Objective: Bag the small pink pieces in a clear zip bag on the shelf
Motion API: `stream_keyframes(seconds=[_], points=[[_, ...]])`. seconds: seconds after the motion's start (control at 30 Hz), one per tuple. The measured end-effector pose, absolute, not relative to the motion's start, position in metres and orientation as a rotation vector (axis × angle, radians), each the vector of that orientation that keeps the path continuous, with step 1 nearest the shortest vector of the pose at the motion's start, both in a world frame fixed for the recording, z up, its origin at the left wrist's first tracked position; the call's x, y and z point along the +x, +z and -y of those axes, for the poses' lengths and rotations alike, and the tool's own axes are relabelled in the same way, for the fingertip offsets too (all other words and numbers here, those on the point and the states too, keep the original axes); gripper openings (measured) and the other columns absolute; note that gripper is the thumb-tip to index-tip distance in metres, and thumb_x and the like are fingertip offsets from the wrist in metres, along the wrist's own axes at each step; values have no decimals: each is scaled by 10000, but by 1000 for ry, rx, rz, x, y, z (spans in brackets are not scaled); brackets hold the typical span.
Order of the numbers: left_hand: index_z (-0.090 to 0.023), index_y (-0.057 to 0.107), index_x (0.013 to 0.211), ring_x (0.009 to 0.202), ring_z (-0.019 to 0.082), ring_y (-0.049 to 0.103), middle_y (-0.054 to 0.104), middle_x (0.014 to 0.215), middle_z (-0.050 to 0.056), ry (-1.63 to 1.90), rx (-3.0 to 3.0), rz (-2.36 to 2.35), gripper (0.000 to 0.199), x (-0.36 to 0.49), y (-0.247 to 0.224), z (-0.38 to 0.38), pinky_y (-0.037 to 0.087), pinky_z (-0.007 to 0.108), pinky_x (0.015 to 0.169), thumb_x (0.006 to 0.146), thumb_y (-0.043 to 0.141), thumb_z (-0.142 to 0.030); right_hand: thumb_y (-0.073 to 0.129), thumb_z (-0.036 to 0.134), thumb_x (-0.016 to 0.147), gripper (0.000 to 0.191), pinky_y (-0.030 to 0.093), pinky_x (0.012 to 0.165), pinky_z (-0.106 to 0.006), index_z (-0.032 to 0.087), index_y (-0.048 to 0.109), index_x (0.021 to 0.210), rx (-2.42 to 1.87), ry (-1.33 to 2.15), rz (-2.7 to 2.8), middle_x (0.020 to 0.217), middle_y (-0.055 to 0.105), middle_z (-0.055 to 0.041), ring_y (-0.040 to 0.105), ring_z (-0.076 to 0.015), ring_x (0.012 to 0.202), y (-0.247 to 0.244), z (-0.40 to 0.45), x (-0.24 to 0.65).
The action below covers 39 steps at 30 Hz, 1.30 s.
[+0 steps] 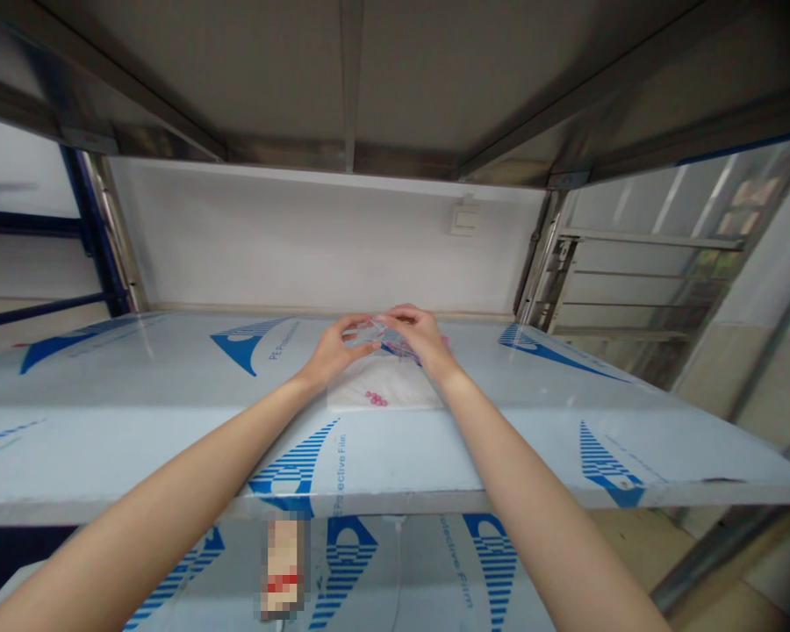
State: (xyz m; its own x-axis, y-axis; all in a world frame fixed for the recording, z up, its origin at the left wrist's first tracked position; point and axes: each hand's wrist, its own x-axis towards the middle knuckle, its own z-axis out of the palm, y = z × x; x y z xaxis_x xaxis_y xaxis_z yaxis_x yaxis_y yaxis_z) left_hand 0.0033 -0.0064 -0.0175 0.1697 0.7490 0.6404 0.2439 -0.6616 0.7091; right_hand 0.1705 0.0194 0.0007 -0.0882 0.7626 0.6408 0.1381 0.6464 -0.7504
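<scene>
Both arms reach over a film-covered metal shelf. My left hand (338,349) has its fingers curled and its thumb bent toward them. Close beside it, my right hand (418,335) has thumb and fingers pinched together. Something thin and clear seems to be between the fingertips, too small to make out. Under my hands lies a white sheet (348,393). A small cluster of pink beads (377,399) rests on it. Behind my right hand, pinkish material in what looks like clear plastic (401,349) is partly hidden.
The shelf (190,439) has blue-printed protective film. Another metal panel (283,79) hangs low overhead. Metal posts stand at left (115,228) and right (540,254). A white wall switch (464,219) is at the back. Below the front edge are a pixelated object (283,562) and a white cable (397,570).
</scene>
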Motion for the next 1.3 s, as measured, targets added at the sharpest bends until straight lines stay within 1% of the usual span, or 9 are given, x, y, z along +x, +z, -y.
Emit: stream_keyframes(seconds=[0.13, 0.3, 0.43, 0.5, 0.57, 0.7, 0.93, 1.17, 1.3], points=[[-178, 613, 1084, 1113, 253, 586, 648, 1173, 122, 1515, 1998, -943, 492, 3, -18, 5, 428, 442, 978, 659, 730, -396, 690, 445, 701, 280, 426, 761, -273, 169, 707, 750, -743, 527, 1726, 848, 647, -64, 583, -166, 841, -4, -17, 166], [-174, 616, 1079, 1109, 249, 587, 660, 1148, 118, 1550, 1960, -971, 490, 0, -17, 4, 427, 428, 980, 648, 735, -376, 631, 423, 752, 270, 426, 777, -271, 165, 698, 798, -756, 510, 1564, 860, 661, -58, 579, -168, 856, -4, -22, 169], [-171, 615, 1088, 1106, 245, 588, 652, 1161, 120, 1607, 1928, -999, 488, -4, -15, 1, 426, 408, 981, 659, 730, -372, 635, 470, 734, 319, 386, 582, -235, 160, 684, 786, -857, 680, 1573, 699, 612, -12, 528, -131, 677, 1, -18, 175], [-168, 612, 1092, 1099, 245, 591, 653, 1155, 122, 1657, 1912, -1021, 493, -7, -15, -2, 427, 409, 977, 661, 732, -376, 682, 474, 693, 320, 333, 513, -221, 167, 694, 784, -898, 852, 1772, 652, 586, 7, 479, -105, 598, 2, -11, 175], [-170, 612, 1086, 1095, 244, 592, 654, 1150, 122, 1694, 1905, -1033, 484, -10, -16, -5, 429, 410, 972, 665, 731, -376, 730, 438, 653, 294, 317, 497, -216, 180, 716, 794, -910, 1027, 2048, 677, 614, 4, 471, -95, 585, 0, -5, 174], [-174, 615, 1080, 1093, 238, 590, 650, 1160, 119, 1688, 1920, -1041, 457, -14, -17, -8, 435, 405, 963, 679, 720, -367, 765, 324, 620, 204, 382, 562, -225, 178, 740, 760, -859, 1168, 2427, 708, 668, -11, 530, -109, 636, -5, -3, 170], [-162, 614, 1072, 1095, 243, 586, 652, 1153, 124, 1652, 1937, -1080, 445, -13, -16, -5, 441, 409, 957, 684, 711, -357, 763, 252, 611, 118, 428, 666, -245, 179, 737, 700, -868, 1160, 2462, 700, 692, -3, 581, -122, 673, -12, -13, 171], [-169, 623, 1067, 1060, 236, 605, 665, 1129, 114, 1648, 1963, -1079, 438, -14, -16, -6, 438, 411, 962, 686, 706, -368, 758, 280, 625, 127, 412, 678, -258, 172, 733, 687, -903, 1099, 2414, 694, 692, -15, 579, -128, 662, -18, -20, 173], [-156, 619, 1074, 1053, 238, 608, 666, 1119, 123, 1645, 1952, -1081, 459, -14, -17, -7, 444, 405, 954, 681, 707, -377, 757, 361, 629, 200, 425, 703, -271, 186, 727, 722, -816, 1066, 2153, 732, 692, -17, 580, -135, 689, -12, -15, 170]])
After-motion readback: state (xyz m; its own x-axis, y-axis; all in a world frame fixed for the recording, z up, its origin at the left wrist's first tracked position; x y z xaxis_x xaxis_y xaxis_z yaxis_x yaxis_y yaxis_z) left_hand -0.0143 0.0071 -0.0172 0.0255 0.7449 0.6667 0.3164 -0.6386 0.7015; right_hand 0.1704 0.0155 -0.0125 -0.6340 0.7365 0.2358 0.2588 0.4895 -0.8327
